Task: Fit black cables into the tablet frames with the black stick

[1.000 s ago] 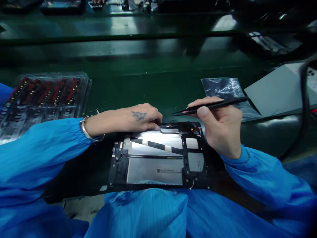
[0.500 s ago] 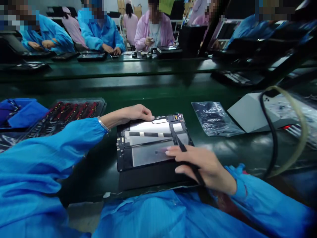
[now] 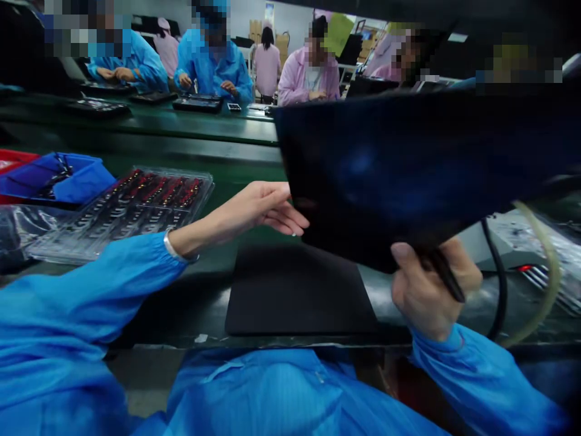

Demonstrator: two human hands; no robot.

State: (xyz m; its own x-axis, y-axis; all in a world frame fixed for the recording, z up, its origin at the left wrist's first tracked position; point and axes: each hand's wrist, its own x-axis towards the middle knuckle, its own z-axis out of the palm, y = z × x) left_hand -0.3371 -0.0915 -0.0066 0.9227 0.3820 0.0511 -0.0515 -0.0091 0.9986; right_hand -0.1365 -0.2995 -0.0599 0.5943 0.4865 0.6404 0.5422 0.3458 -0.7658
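Observation:
A dark, glossy panel [image 3: 390, 175] is raised and tilted above the bench, its smooth face toward me. My right hand [image 3: 431, 284] grips its lower edge, with a black pen-like tool [image 3: 447, 275] also held in the fingers. At the panel's left edge is my left hand [image 3: 276, 209], thumb and fingers around that edge, the fingertips partly against it. Below the panel a flat black mat [image 3: 299, 297] lies on the green bench [image 3: 222, 242].
To the left are a clear tray [image 3: 122, 212] of small parts, a blue bin [image 3: 77, 178] and a red bin [image 3: 18, 158]. A black cable [image 3: 498, 272] and a pale hose [image 3: 551, 266] curve at right. People sit across the bench.
The open device that lay on the mat has been lifted and turned, now showing a dark glossy face. My right hand has moved right and gripped it; the view has shifted.

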